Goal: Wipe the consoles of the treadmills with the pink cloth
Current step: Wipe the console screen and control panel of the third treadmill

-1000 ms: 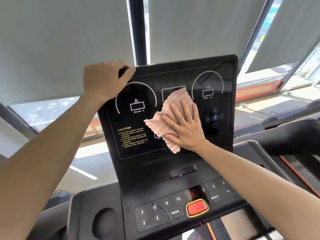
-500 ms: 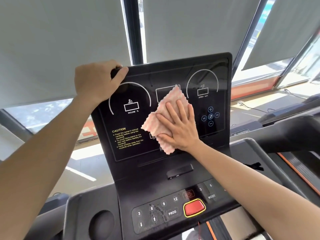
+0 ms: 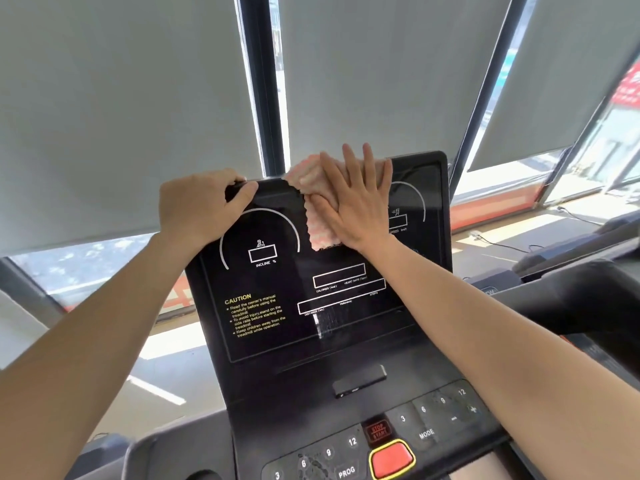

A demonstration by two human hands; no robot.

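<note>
The left hand (image 3: 201, 206) gripped the top-left corner of the treadmill console (image 3: 263, 341), fingers curled over its edge. Just to its right, the pink cloth (image 3: 322, 233) lay against the console's top edge, pressed there by the right hand (image 3: 356, 206) with fingers straight and spread. Lower right, a red button (image 3: 391, 458) sat at the console's base.

A pale pink cloth (image 3: 320, 216), ribbed and zigzag-edged, against a glossy black console (image 3: 277, 355) marked with white arcs and box outlines. The caution text (image 3: 254, 315) is yellow. Below, a red button (image 3: 391, 457) sits in a yellow rim among dark keys (image 3: 424, 410) with white numerals. Pale grey blinds (image 3: 121, 98) flank a black window frame (image 3: 259, 98).
</note>
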